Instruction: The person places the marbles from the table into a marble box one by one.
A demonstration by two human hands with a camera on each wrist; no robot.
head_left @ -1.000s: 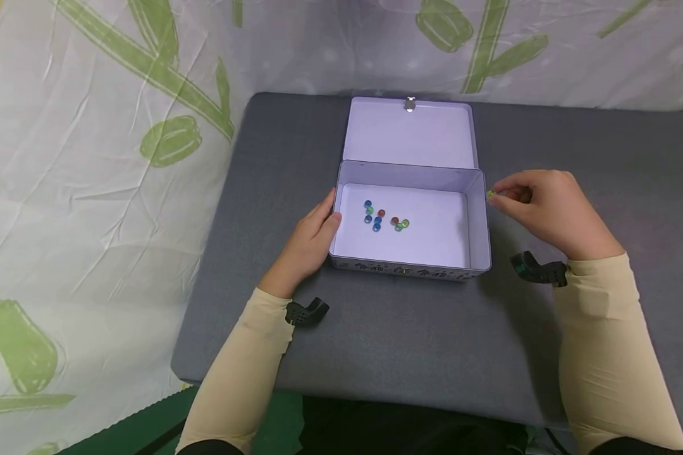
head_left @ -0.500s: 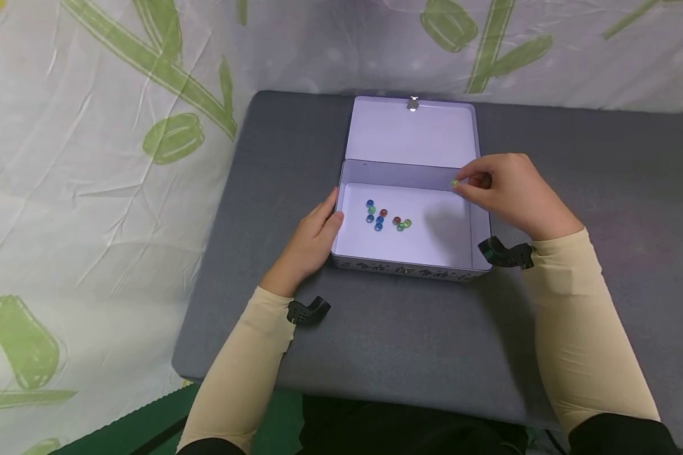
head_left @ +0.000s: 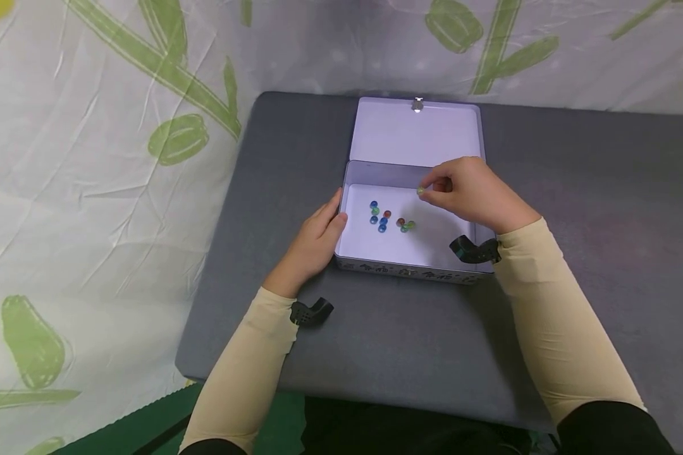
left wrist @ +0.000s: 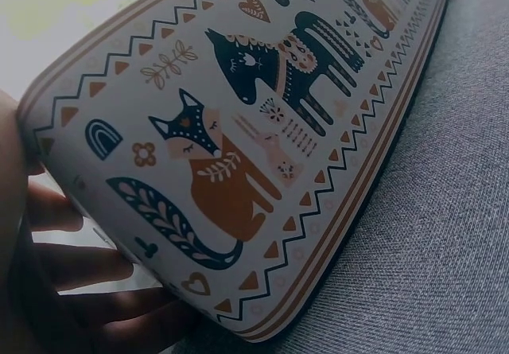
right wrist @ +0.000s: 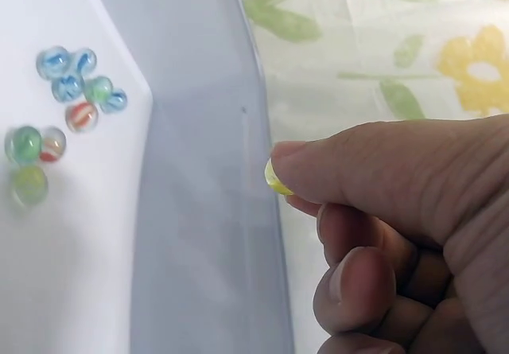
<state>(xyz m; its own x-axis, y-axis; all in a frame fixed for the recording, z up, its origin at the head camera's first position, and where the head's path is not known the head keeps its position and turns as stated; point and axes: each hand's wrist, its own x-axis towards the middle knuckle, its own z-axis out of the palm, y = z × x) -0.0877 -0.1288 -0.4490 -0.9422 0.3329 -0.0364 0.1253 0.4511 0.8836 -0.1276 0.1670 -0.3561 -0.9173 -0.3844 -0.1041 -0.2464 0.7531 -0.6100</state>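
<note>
A lidded tin box [head_left: 438, 243] with a white inside lies open on the table, its front printed with a fox and a horse in the left wrist view. My left hand [head_left: 313, 243] holds its left side, fingers [left wrist: 87, 266] along the outer wall and thumb at the rim. Over the box, my right hand [head_left: 478, 193] pinches a yellowish marble [right wrist: 276, 180] between thumb and forefinger, with the other fingers curled in. Several blue, green and red-streaked marbles, such as a blue one [right wrist: 54, 62], lie in two loose groups on the box floor, left of the right hand.
The raised lid [head_left: 415, 129] leans back behind the box, a metal clasp [head_left: 418, 105] at its far edge. A grey cloth covers the table [head_left: 375, 341]. Leaf-printed white sheeting [head_left: 119, 221] hangs along the left and back.
My right hand has carried the marble leftward from outside the box's right wall to above its inside. The left hand has kept its hold on the box.
</note>
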